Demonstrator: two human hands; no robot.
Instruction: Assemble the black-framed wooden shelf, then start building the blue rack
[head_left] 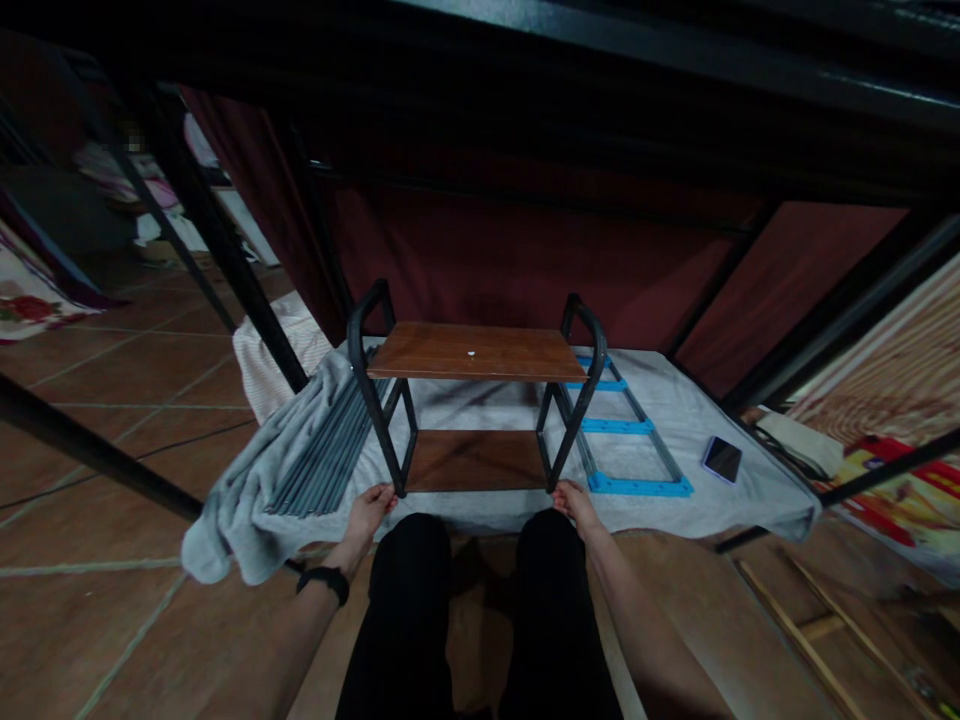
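A small two-tier shelf rack with brown wood-look boards and a black tube frame stands upright in front of me on a grey cloth. My left hand has its fingers closed at the rack's front left bottom corner. At the front right bottom corner, the fingers of my right hand pinch the frame in the same way. Several grey tubes lie bundled to the left of the rack. Blue connectors with grey bars form a flat ladder-like frame on the right.
A phone lies on the cloth at the right. Black metal posts and a dark overhead beam surround the surface. A dark red curtain hangs behind. A wooden frame and a red and yellow package sit at far right.
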